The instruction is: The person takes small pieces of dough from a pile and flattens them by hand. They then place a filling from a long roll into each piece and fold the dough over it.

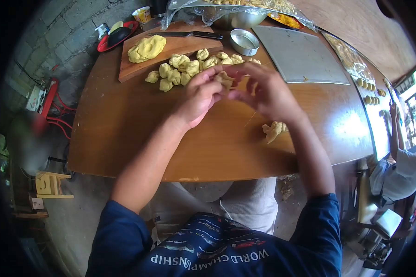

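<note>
My left hand point(202, 96) is closed around a small piece of yellow dough point(224, 80) above the middle of the table. Beside it, my right hand point(268, 92) is slightly blurred, its fingers curled but apart, near that piece. Whether its fingertips touch the dough is hard to see. Just beyond my hands lies a cluster of yellow dough lumps point(174, 76), partly hidden by my fingers. A loose, irregular dough scrap point(274, 131) rests on the table by my right forearm.
On a wooden board point(125, 67) sit a big dough mass point(147, 48) and a knife point(185, 34). A round metal tin point(244, 42) stands beside a flat metal tray point(300, 55). Dough balls point(366, 84) lie on another tray at right, near a person point(400, 171).
</note>
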